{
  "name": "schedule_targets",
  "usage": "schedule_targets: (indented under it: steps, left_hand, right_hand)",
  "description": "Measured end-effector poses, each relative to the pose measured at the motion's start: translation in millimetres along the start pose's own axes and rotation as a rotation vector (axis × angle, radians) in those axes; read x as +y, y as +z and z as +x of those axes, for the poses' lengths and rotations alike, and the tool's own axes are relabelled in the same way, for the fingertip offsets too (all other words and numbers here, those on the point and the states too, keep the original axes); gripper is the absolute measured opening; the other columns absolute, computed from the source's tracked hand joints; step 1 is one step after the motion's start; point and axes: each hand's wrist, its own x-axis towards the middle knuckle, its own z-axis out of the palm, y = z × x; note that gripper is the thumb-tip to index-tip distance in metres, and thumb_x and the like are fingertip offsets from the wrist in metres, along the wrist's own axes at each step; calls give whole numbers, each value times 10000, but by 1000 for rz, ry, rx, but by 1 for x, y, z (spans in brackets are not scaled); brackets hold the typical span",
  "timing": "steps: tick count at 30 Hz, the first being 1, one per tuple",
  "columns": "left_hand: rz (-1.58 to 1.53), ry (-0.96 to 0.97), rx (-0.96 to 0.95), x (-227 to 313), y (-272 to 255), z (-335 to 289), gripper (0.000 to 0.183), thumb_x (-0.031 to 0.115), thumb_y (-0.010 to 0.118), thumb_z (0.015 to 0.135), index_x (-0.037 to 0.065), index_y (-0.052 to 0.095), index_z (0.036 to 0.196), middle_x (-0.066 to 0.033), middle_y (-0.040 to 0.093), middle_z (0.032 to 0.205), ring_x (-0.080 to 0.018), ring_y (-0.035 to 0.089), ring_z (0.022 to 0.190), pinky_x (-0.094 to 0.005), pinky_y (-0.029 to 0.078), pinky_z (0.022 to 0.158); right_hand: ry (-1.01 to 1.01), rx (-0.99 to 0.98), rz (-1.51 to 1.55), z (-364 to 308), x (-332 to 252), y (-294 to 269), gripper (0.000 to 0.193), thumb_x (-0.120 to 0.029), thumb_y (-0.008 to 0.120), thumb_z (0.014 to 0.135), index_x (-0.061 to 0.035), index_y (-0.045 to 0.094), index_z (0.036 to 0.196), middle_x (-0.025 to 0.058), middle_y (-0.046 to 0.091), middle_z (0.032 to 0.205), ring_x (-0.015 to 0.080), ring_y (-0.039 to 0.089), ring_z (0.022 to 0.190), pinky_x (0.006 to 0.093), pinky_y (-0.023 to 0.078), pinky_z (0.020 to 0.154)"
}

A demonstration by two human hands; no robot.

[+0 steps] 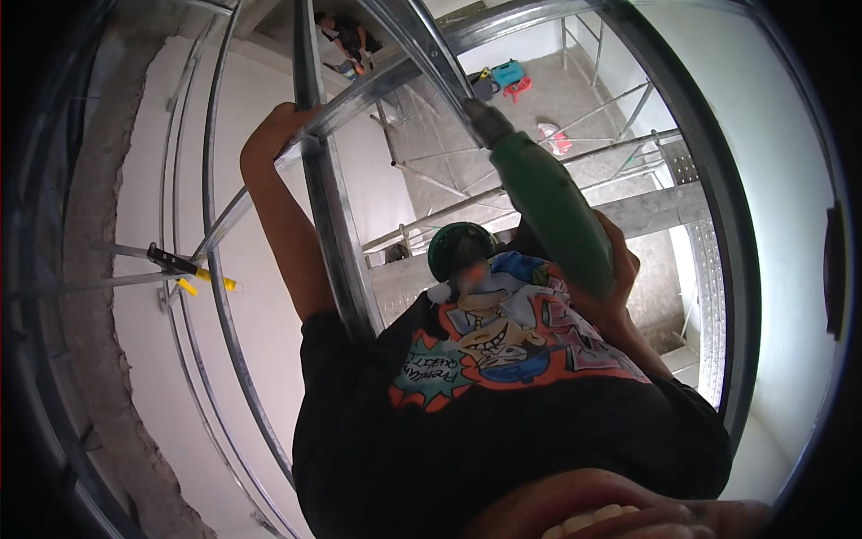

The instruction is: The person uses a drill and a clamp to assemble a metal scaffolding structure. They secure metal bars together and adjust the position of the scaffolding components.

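Note:
My right hand (621, 269) is wrapped round the grip of a green power drill (552, 198). The drill's dark chuck (486, 122) points up and left, and its tip meets or overlaps a slanting metal channel (422, 40); I cannot tell whether they touch. My left hand (280, 130), arm raised, grips the metal framing where a curved crossbar (382, 85) meets an upright metal stud (325, 193). Its fingers are partly hidden behind the metal. Between my arms, below, a green hard hat (460, 250) shows, partly blurred.
A black and yellow hand tool (190, 268) rests on thin metal framing at the left. Scaffold pipes (530, 184) cross below. On the floor lie a teal case (508, 72), a red item (517, 88) and a red-white bag (555, 139). Another person (348, 38) is at the far top.

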Motion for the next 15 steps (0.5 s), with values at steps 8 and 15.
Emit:
schedule_targets:
  steps: [8,15]
  left_hand:
    - [-71,13,-50,-28,1,11,575,546,696,780,-18,612,845,-17,502,655,-109,451,594,-303,391,550]
    - [-48,-50,-145,3,4,-2,457,472,725,769,23,643,795,8,520,661,-103,458,599,-294,402,573]
  right_hand:
    - [51,-21,-167,-38,39,-35,567,-146,735,737,51,534,1229,166,693,983,249,696,875,332,542,775]
    - [225,-114,-239,-16,75,-33,445,-70,722,741,-5,594,1162,173,694,959,269,700,888,348,541,757]
